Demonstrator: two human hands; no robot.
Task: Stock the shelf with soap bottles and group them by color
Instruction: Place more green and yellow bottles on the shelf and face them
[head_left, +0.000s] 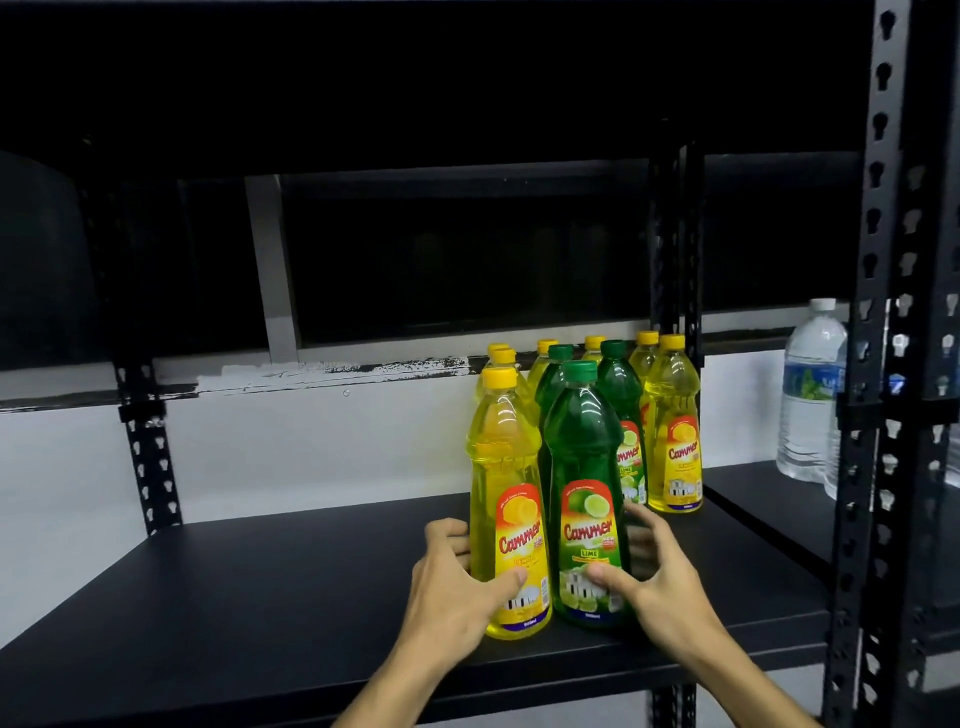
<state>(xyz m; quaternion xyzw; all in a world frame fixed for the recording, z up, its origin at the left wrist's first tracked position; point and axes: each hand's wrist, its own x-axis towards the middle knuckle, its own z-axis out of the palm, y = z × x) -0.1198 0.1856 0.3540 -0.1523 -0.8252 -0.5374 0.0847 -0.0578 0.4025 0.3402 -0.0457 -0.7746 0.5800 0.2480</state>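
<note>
- The front yellow bottle (511, 514) is gripped low by the left hand (457, 587); the front green bottle (587, 509) is gripped likewise by the right hand (644, 577).
- Both bottles are stood at the shelf (260, 582) front, mixed rows behind.
- Full, smooth plastic is judged heavy and slippery; the waist is best held.

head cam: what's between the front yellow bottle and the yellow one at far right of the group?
In the head view, green bottles: the front green bottle, held by the right hand, and another green bottle behind it, before the right yellow bottle.
</note>
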